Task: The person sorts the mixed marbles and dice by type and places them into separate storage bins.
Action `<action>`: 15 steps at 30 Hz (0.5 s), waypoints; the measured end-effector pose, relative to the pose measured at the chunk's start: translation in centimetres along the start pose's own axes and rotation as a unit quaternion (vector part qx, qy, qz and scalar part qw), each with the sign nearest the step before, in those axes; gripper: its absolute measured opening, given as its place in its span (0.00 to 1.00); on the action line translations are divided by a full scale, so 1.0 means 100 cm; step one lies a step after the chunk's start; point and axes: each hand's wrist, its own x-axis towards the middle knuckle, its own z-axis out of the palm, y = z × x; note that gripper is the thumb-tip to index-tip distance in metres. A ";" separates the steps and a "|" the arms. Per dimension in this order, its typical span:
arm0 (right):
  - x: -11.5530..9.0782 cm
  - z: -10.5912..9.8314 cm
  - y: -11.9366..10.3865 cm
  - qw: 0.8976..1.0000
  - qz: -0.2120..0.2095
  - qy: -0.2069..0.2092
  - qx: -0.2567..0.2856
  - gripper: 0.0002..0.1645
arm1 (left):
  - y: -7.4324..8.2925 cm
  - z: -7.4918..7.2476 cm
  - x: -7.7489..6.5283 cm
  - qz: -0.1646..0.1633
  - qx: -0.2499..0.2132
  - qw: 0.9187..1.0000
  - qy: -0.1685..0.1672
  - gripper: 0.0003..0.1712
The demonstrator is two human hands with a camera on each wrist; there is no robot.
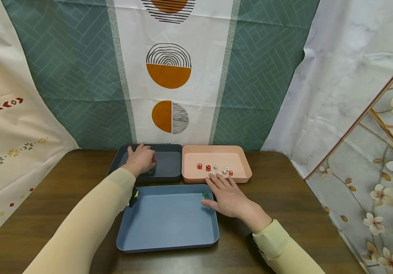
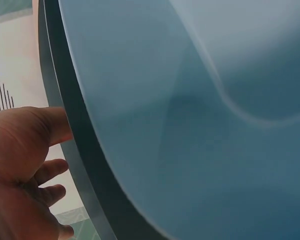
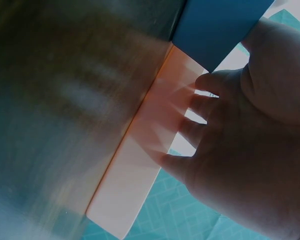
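My left hand (image 1: 141,159) is over the dark grey tray (image 1: 170,167), its fingers relaxed and hanging down inside. Just below its fingertips a small dark green shape (image 1: 151,171) shows faintly in that tray; whether they touch cannot be made out. In the left wrist view part of the left hand (image 2: 20,160) lies behind the tray rims. The right hand (image 1: 228,198) lies with straight, spread fingers across the near rim of the pink tray (image 1: 189,176), holding nothing visible. Red dice (image 1: 208,168) and white dice (image 1: 215,167) lie in the pink tray beyond its fingertips.
Nearest me lies a large blue tray (image 1: 169,224), with small green dice (image 1: 205,195) in its far right corner beside the right thumb. All three trays stand on a brown wooden table (image 1: 261,167). Patterned cloth (image 1: 268,76) hangs behind and at both sides.
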 end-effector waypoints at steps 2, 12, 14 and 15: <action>0.000 0.001 0.001 1.000 -0.007 0.007 0.004 0.55 | 0.001 -0.001 0.000 0.000 0.000 1.000 -0.001 0.05; 0.002 0.004 0.003 1.000 -0.010 0.011 0.008 0.56 | -0.004 -0.002 0.001 0.002 0.006 1.000 0.020 0.05; 0.002 0.003 0.002 1.000 -0.005 0.006 0.003 0.55 | -0.005 -0.003 0.001 0.004 0.008 1.000 0.025 0.07; 0.002 0.003 0.002 1.000 -0.003 0.005 0.001 0.55 | -0.006 -0.003 0.000 0.006 0.008 1.000 0.027 0.07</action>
